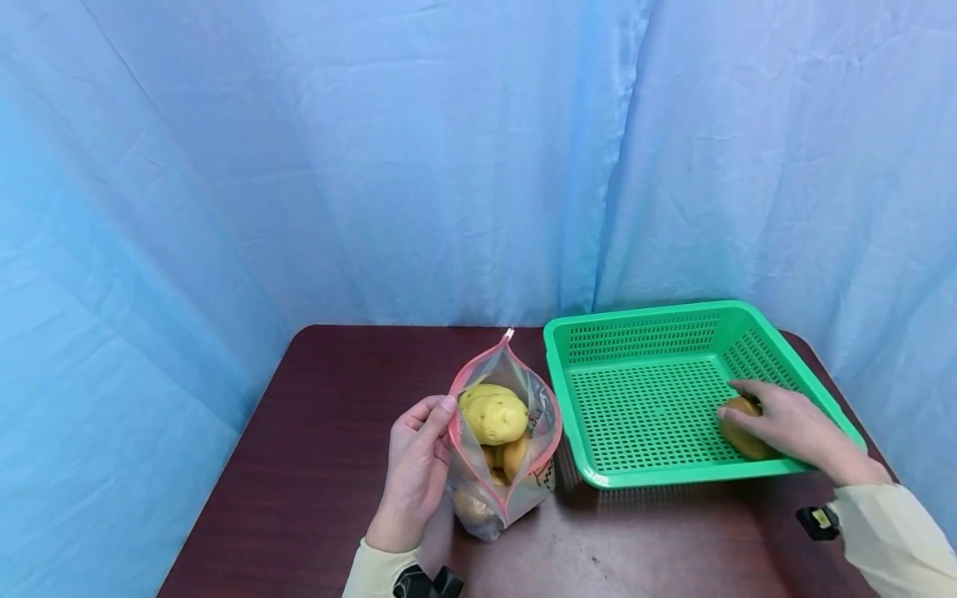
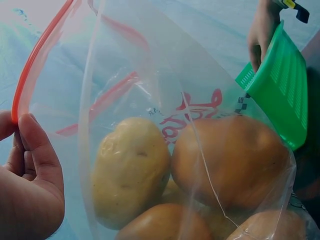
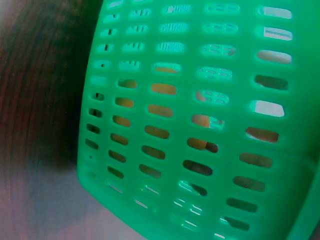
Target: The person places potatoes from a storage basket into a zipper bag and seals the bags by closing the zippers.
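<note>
Two hands busy: left hand point(image 1: 413, 473) grip pinches bag point(image 1: 503, 440) rim; right hand point(image 1: 792, 428) grip curls round potato point(image 1: 742, 432), inside basket point(image 1: 643, 336)

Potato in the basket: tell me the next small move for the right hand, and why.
Probably let go and lift the right hand clear. The potato under it already lies on the floor of the basket, near the right wall, so it seems placed. The left hand pinches the rim of the bag, holding it open, with more potatoes inside to reach for.
</note>
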`<state>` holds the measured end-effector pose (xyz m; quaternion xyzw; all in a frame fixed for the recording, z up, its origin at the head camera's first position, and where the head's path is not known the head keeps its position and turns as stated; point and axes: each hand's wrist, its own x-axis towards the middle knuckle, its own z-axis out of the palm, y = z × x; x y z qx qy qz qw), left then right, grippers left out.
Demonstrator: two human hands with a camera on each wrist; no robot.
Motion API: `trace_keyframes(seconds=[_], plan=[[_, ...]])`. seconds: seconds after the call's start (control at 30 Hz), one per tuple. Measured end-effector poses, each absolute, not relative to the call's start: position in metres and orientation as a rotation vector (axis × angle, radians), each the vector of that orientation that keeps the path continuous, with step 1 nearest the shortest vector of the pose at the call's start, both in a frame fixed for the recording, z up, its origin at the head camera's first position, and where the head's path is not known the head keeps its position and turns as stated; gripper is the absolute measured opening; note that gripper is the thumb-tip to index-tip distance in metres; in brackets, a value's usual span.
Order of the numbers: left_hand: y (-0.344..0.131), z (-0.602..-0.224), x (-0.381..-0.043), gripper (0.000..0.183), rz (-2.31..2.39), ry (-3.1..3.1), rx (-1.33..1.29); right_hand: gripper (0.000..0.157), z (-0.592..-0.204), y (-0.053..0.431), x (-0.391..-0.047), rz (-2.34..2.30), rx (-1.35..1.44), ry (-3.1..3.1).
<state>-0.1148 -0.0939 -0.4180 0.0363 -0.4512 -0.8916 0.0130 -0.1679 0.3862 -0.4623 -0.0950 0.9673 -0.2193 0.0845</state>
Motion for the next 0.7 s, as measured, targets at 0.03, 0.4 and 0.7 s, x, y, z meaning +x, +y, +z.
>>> trace_keyframes(seconds=[0.03,0.4,0.7], plan=[[-0.094,-0.418,-0.115,0.013,-2.778,-1.406,0.115,0.070,-0.463,0.385,-0.168,-0.665,-0.308,2.872],[-0.094,-0.420,-0.115,0.011,-2.789,-1.402,0.106,0.064,-0.458,0.392,-0.168,-0.722,-0.396,2.880],[-0.093,-0.421,-0.115,0.008,-2.789,-1.417,0.107,0.066,-0.461,0.399,-0.167,-0.714,-0.390,2.844]])
